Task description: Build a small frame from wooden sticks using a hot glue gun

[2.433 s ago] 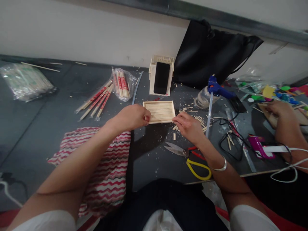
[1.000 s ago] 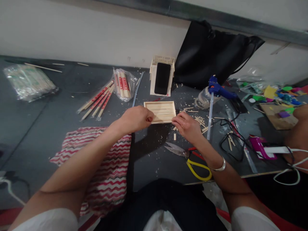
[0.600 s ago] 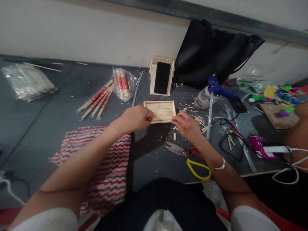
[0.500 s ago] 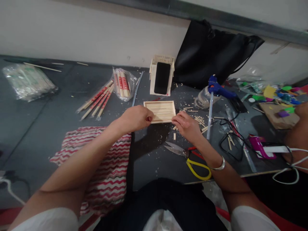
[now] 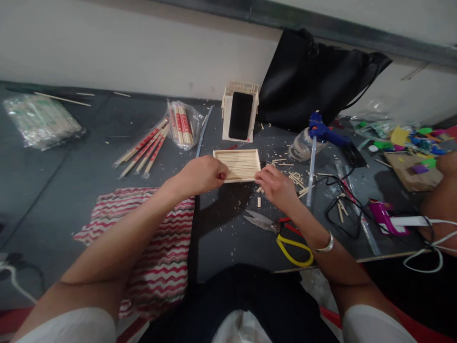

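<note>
A small shallow tray made of pale wooden sticks (image 5: 242, 164) is held between my two hands above the dark table. My left hand (image 5: 204, 175) is closed on its left end, fingers curled at the near corner. At the right near corner, my right hand (image 5: 276, 186) pinches the edge with thumb and fingers. Just behind the tray, a black phone (image 5: 240, 116) leans on a small stick-built stand (image 5: 255, 125). Scissors with yellow and red handles (image 5: 294, 252) lie below my right hand, and cut stick pieces (image 5: 297, 180) are scattered beside it.
A blue glue gun (image 5: 330, 133) rests on a clear bottle (image 5: 300, 146) at right. Bagged chopsticks (image 5: 183, 125) and a striped cloth (image 5: 160, 247) lie left. A black bag (image 5: 314, 81) leans on the wall. Another person's arm (image 5: 441, 205) is at the right edge.
</note>
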Tool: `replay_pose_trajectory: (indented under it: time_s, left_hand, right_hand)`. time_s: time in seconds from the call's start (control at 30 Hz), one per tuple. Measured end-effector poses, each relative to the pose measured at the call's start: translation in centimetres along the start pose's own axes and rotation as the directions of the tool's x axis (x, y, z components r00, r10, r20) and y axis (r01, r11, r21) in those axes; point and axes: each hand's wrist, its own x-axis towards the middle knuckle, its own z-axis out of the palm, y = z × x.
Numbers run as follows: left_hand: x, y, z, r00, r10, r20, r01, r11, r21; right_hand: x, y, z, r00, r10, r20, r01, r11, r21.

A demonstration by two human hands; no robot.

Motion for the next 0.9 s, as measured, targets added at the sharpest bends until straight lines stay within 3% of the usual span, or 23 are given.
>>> replay_pose_trajectory:
  time_s: [0.9]
  left_hand:
    - [0.11,0.34,-0.35,0.999,-0.026,0.044,0.027,1.0,-0.017]
  right_hand:
    - [0.08,-0.09,-0.31,1.0,0.022,0.015,-0.022,1.0,0.008]
